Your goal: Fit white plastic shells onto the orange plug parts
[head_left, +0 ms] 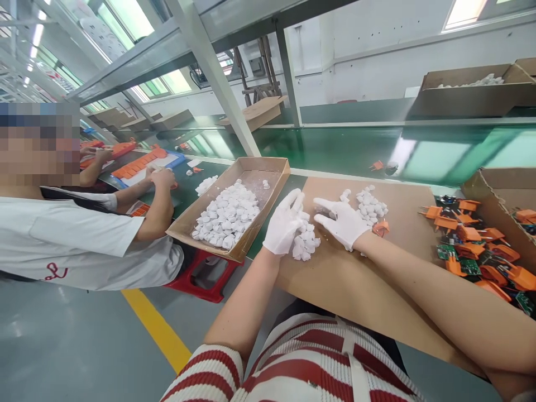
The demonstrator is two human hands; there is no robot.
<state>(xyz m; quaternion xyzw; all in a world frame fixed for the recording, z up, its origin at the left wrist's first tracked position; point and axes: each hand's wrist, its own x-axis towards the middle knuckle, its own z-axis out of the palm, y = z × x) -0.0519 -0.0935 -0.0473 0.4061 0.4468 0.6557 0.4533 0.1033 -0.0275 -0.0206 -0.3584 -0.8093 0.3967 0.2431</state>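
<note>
Both my hands wear white gloves and rest on a brown cardboard sheet (368,279). My left hand (285,222) lies with fingers stretched out over a small heap of white plastic caps (305,244). My right hand (342,220) is spread flat just right of that heap, fingers pointing left, with nothing in it. A second heap of white caps (371,205) sits behind my right hand. One orange part (381,227) lies beside my right wrist.
A tilted cardboard tray (272,192) full of white caps stands to the left. Orange parts with green circuit boards (477,245) are piled at the right beside a cardboard box (498,195). A co-worker in a white shirt (75,240) works at the left. Behind runs a green conveyor belt (343,148).
</note>
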